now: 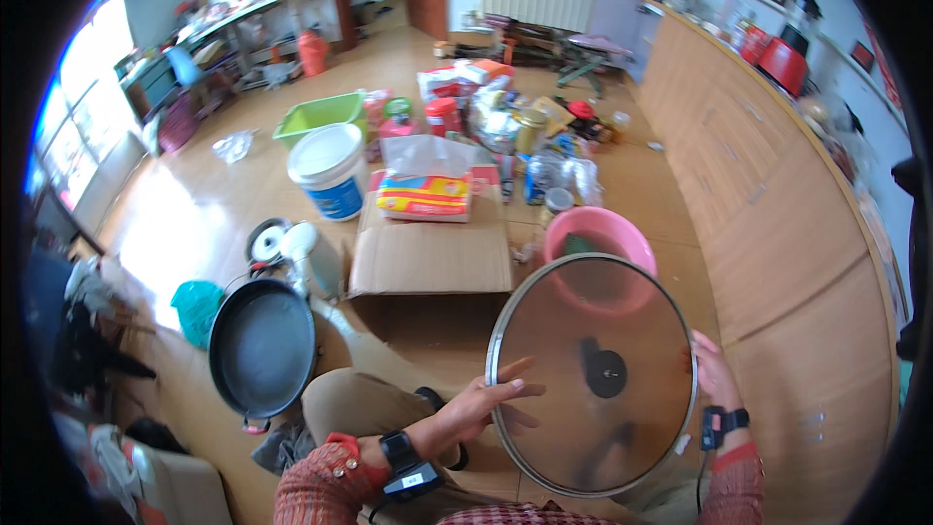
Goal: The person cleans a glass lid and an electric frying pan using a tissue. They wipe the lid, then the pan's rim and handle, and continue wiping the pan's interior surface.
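Between my two hands a large round glass pan lid (583, 445) with a metal rim is held up, its underside or inner face towards me. My left hand (487, 405) grips the lid's left rim, with the thumb on the near side and other fingers seen through the tinted glass. At the right rim, my right hand (714, 372) holds the edge, its fingers partly behind the glass. A dark knob fitting (606, 373) sits at the lid's centre. Behind the lid stands a pink plastic basin (635, 233), partly seen through the glass.
A black two-handled pan (262, 350) lies left of my knee, near a teal plastic bag (197, 312). Ahead stands a cardboard box (430, 255) with a tissue pack (424, 197) on top. A white bucket (332, 168) and green tub (321, 117) stand beyond. Wooden cabinets (743, 182) line the right.
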Tool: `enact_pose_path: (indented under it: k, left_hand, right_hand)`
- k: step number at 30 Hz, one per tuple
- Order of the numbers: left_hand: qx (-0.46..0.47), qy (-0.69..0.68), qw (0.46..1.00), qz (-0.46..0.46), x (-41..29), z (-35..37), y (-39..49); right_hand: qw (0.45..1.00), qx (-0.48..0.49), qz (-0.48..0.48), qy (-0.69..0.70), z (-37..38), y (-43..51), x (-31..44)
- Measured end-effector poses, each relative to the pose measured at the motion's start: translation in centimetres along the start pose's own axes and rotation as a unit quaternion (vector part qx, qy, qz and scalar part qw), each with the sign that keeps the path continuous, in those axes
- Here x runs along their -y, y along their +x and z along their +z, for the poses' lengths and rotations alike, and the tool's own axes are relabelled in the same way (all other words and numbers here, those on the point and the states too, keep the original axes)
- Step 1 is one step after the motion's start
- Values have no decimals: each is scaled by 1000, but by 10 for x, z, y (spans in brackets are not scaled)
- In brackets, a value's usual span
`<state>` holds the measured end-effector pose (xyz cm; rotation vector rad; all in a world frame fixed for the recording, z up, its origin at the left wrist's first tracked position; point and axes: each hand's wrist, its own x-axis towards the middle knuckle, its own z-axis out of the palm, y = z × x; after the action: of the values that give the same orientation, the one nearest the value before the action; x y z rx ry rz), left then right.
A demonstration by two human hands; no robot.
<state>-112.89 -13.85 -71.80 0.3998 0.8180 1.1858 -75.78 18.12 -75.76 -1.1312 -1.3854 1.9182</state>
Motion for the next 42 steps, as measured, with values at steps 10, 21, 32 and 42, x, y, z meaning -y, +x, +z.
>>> enact_pose_path:
  k: [10, 21, 32, 42]
  left_hand:
    - [16, -20, 985, 170, -86, 28, -89]
    - [91, -232, 901, 355, -76, 38, -184]
    - [-75, -418, 818, 388, -24, 0, -237]
    - [-31, -377, 783, 494, 14, -45, -275]
  right_hand:
    - [989, 14, -144, -33, 63, -61, 106]
    - [956, 254, -141, -42, 259, -38, 127]
    - [922, 379, -77, 10, 444, -60, 101]
    - [900, 418, -42, 113, 583, -71, 73]
